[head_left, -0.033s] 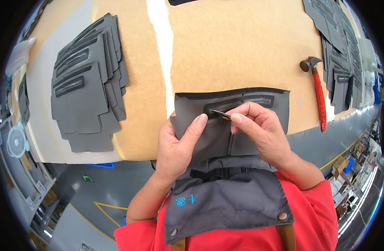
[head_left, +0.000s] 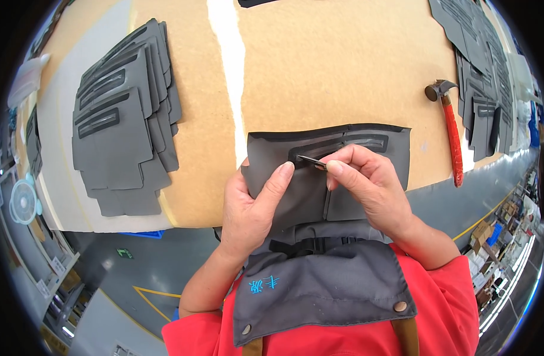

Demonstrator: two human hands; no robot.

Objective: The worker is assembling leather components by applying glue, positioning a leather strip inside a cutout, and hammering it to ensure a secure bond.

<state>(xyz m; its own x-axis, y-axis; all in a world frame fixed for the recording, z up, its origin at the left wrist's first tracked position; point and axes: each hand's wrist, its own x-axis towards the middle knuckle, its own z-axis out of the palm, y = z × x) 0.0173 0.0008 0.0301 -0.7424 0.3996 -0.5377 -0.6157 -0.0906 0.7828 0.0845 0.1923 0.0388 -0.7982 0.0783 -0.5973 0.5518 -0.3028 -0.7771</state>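
At the table's near edge lies a dark grey fabric panel [head_left: 271, 155] with a black top edge and a long black-framed slot [head_left: 376, 142] across it. My left hand [head_left: 252, 204] grips the panel's left side, its thumb flat on top and its fingers hidden underneath. Pinched between thumb and fingers of my right hand [head_left: 367, 181] is a slim, pointed dark metal tool [head_left: 311, 161]. Its tip points left and meets the slot's left end, close to my left thumb. I cannot make out the tool's exact kind, as my fingers cover its rear part.
A stack of similar grey panels [head_left: 115, 157] lies on the left of the brown-topped table [head_left: 337, 65]. On the right are a hammer [head_left: 452, 133] with a red handle and more stacked panels [head_left: 485, 77]. A small fan [head_left: 24, 200] stands far left.
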